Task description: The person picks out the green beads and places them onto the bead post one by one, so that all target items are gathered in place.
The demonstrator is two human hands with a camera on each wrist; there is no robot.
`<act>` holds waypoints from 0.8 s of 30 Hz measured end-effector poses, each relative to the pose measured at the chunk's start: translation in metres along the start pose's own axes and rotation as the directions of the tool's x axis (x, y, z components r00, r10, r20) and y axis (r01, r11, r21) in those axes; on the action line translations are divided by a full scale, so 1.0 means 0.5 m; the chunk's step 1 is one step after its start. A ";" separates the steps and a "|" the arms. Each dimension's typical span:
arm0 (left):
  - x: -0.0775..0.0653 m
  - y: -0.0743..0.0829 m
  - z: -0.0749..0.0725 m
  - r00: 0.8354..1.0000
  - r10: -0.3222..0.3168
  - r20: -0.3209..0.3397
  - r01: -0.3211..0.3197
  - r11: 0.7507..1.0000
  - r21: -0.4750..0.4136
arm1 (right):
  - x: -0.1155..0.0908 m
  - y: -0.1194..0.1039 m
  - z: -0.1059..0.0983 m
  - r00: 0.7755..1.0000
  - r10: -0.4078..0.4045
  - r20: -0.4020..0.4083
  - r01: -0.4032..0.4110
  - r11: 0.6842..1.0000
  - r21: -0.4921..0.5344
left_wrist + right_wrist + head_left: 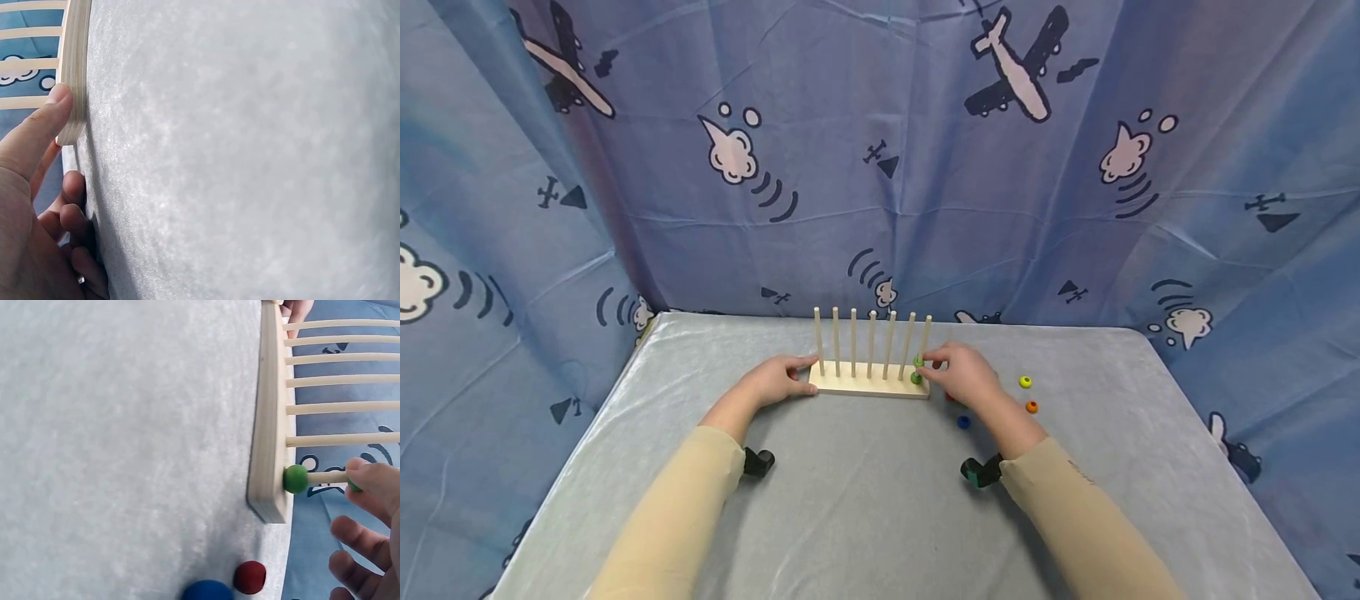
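Note:
A pale wooden peg rack (869,385) with several upright pegs stands on the table. My left hand (771,381) holds its left end, thumb on the near side of the base and a finger behind, as the left wrist view shows. At the other end, my right hand (964,373) pinches a green bead (354,486) between thumb and forefinger, partway up the rightmost peg. Most of that bead is hidden by the fingertips. Another green bead (295,479) sits at the foot of the same peg, against the base. The remaining pegs carry no beads.
Right of the rack lie loose beads: a blue one (964,422), a red one (250,577) partly hidden under the right hand in the head view, a yellow one (1026,382) and an orange one (1032,407). A patterned blue curtain (820,167) hangs behind the grey-covered table (865,500).

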State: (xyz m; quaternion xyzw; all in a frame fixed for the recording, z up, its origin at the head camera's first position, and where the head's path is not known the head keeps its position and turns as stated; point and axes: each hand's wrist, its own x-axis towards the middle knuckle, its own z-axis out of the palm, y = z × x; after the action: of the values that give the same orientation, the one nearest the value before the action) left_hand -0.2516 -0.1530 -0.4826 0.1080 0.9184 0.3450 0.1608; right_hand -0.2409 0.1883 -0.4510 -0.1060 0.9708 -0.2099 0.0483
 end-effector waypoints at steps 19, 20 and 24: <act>0.003 -0.002 -0.001 1.000 -0.024 0.007 0.024 1.000 0.003 | 0.006 0.013 0.032 0.999 0.030 0.044 -0.030 1.000 -0.009; 0.004 -0.002 -0.001 1.000 -0.024 0.006 0.023 1.000 0.006 | 0.006 0.014 0.032 0.999 0.028 0.044 -0.028 1.000 -0.003; 0.005 -0.003 -0.001 1.000 -0.017 0.009 0.017 1.000 0.010 | 0.004 0.019 0.032 0.999 0.025 0.045 -0.026 0.999 0.019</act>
State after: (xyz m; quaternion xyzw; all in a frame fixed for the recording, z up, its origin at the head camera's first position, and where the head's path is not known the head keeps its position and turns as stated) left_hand -0.2543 -0.1534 -0.4840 0.1026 0.9203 0.3383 0.1673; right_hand -0.2422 0.1901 -0.4697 -0.0977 0.9686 -0.2164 0.0735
